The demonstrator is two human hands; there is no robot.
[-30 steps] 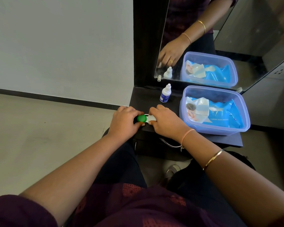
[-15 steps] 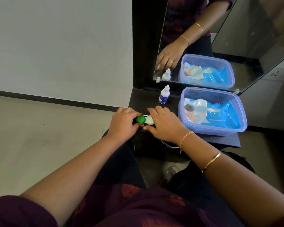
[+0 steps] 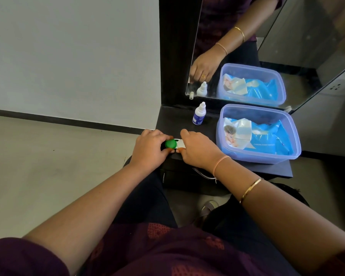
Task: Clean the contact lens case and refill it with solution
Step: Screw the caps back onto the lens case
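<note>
Wipes pack (image 3: 267, 140): "CARING BABY WIPES"; bottle label unreadable.

I see both bare forearms reaching forward, converging ahead of my lap. My left hand (image 3: 149, 149) is curled, fingers (image 3: 157, 136) bent inward with the thumb underneath. My right hand (image 3: 199, 150) is arched palm-down, its thumb nearly meeting the left's.

Blue tub (image 3: 287, 124) (wipes pack (image 3: 267, 138) inside) — mirror (image 3: 267, 46) behind.
</note>
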